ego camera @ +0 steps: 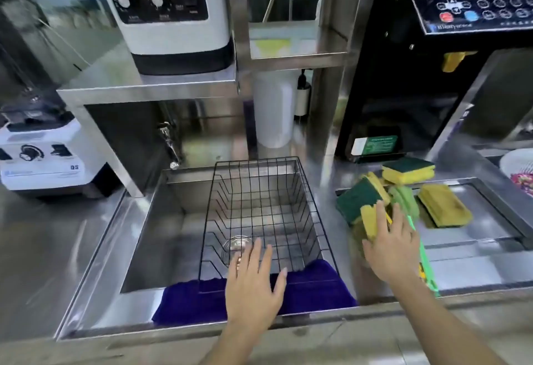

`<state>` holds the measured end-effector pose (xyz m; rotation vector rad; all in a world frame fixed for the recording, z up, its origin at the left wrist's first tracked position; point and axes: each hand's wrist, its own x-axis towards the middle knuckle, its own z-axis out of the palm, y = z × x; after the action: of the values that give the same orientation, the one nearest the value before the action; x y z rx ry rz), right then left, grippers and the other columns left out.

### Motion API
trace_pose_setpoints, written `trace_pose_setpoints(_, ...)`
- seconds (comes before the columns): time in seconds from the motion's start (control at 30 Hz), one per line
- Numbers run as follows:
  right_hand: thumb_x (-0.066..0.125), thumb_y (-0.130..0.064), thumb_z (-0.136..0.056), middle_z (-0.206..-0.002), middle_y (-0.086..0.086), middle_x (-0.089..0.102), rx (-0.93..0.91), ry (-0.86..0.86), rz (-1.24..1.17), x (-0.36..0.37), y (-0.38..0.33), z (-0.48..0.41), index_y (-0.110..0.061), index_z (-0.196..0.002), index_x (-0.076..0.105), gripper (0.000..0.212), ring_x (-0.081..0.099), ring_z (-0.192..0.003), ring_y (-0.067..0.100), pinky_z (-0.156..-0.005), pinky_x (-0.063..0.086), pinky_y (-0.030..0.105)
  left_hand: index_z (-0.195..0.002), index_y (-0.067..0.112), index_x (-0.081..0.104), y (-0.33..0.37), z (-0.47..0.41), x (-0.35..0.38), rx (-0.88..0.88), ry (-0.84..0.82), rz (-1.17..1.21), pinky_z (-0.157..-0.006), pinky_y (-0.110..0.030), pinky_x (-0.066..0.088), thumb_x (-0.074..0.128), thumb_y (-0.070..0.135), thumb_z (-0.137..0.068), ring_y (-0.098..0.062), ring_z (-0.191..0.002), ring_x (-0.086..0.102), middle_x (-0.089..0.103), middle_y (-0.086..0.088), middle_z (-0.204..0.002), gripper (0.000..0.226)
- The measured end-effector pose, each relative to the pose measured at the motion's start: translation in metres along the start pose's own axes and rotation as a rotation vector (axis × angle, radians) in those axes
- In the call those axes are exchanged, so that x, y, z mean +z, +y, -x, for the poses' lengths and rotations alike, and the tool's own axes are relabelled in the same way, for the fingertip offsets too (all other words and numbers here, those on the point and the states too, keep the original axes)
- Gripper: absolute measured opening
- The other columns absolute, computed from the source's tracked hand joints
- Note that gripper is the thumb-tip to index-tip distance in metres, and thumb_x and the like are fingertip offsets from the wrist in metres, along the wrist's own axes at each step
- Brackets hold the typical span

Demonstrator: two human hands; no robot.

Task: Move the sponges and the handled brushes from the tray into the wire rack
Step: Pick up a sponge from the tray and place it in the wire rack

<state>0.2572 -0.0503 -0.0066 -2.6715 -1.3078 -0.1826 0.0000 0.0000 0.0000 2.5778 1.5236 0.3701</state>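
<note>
Yellow foam with green scouring faces: a bunch of sponges (364,203) is gathered under the right hand (392,245), whose grip is curled around several at once at the left end of the tray (473,237), just right of the wire rack (261,214). A green handled brush (405,201) lies against the same hand, its handle running toward the counter edge. Two more sponges stay on the tray farther from the rack, one (408,170) at the far rim and one (444,206) lying flat. The rack holds nothing yet.

The bundle looks loose, so my worry is that a sponge slips out on the way across and drops onto the counter (57,249) or into the sink (161,220) beside the rack instead of inside it. The brush could be dragged along half-caught and tip off the edge.

The left hand (253,286) hovers with its grip spread, holding nothing, over the near rim of the rack, above a blue cloth (187,298).

Everything is stainless steel, with a shelf and kitchen machines behind the rack.
</note>
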Motion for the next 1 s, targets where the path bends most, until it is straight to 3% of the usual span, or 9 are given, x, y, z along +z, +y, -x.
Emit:
trace_pose_setpoints(0.1,0.067,-0.026,-0.074,-0.14,0.026,0.042,0.097,-0.086,-0.031,0.002,0.008,0.003,-0.008,-0.147,0.016,0.09,0.047,-0.123,0.043,-0.098,0.04,0.05,-0.12,0.017,0.059,-0.002,0.003,0.006,0.029,-0.072,-0.04,-0.096,-0.039,0.04,0.014,0.057,-0.09,-0.019,-0.103,0.059,0.068,0.0,-0.109,0.067)
trace_pose_setpoints(0.2,0.062,-0.023,-0.078,-0.114,0.022,0.063,0.138,-0.11,-0.035,0.005,0.015,0.001,-0.005,-0.14,0.025,0.075,0.059,-0.101,0.04,-0.084,0.045,0.045,-0.091,0.012,0.067,-0.007,0.007,0.011,0.123,-0.017,-0.071,-0.074,-0.038,0.049,0.03,0.055,-0.089,-0.022,-0.071,0.063,0.069,-0.002,-0.072,0.057)
trace_pose_setpoints(0.3,0.06,-0.014,-0.076,-0.095,0.019,0.067,0.167,-0.046,-0.1,0.002,0.014,-0.002,-0.005,-0.106,0.043,0.035,0.06,-0.089,0.039,-0.08,0.041,0.045,-0.09,0.01,0.067,-0.013,0.009,0.017,0.234,0.094,-0.143,-0.065,-0.036,0.048,0.041,0.056,-0.084,-0.022,-0.066,0.059,0.066,-0.001,-0.071,0.053)
trace_pose_setpoints(0.37,0.061,-0.013,-0.076,-0.089,0.018,0.065,0.19,-0.036,-0.136,-0.001,0.013,-0.002,-0.006,-0.094,0.044,0.026,0.059,-0.086,0.039,-0.08,0.039,0.044,-0.093,0.01,0.067,-0.018,0.009,0.022,0.277,0.127,-0.174,-0.064,-0.036,0.048,0.043,0.056,-0.083,-0.022,-0.066,0.058,0.065,0.0,-0.073,0.052)
trace_pose_setpoints(0.57,0.073,-0.021,-0.069,-0.075,0.011,0.05,0.153,0.051,-0.279,-0.026,0.007,-0.003,-0.006,-0.081,0.045,0.034,0.052,-0.074,0.037,-0.074,0.043,0.044,-0.094,0.01,0.065,-0.021,0.008,0.029,0.305,0.2,-0.17,-0.061,-0.036,0.047,0.047,0.049,-0.081,-0.022,-0.064,0.056,0.062,0.0,-0.071,0.045)
trace_pose_setpoints(0.73,0.076,-0.011,-0.064,-0.092,0.019,0.056,0.009,0.125,-0.453,-0.048,-0.017,-0.015,0.0,-0.095,0.05,0.042,0.043,-0.076,0.03,-0.075,0.037,0.04,-0.092,0.011,0.066,-0.025,0.007,0.029,0.353,0.194,-0.168,-0.061,-0.034,0.048,0.048,0.047,-0.083,-0.023,-0.064,0.056,0.062,0.0,-0.071,0.041)
trace_pose_setpoints(0.87,0.076,-0.01,-0.06,-0.094,0.023,0.056,-0.225,0.14,-0.387,-0.056,-0.058,-0.023,0.005,-0.096,0.051,0.046,0.053,-0.085,0.039,-0.079,0.037,0.044,-0.098,0.012,0.066,-0.033,0.007,0.026,0.367,0.207,-0.158,-0.061,-0.032,0.047,0.049,0.045,-0.083,-0.021,-0.066,0.058,0.063,0.0,-0.073,0.04)
trace_pose_setpoints(1.0,0.073,-0.02,-0.061,-0.098,0.018,0.055,-0.445,0.04,-0.284,-0.047,-0.103,-0.021,0.0,-0.096,0.052,0.045,0.053,-0.087,0.035,-0.076,0.039,0.041,-0.103,0.012,0.064,-0.044,0.011,0.023,0.351,0.211,-0.143,-0.062,-0.031,0.046,0.049,0.043,-0.085,-0.019,-0.07,0.059,0.064,0.0,-0.08,0.039)
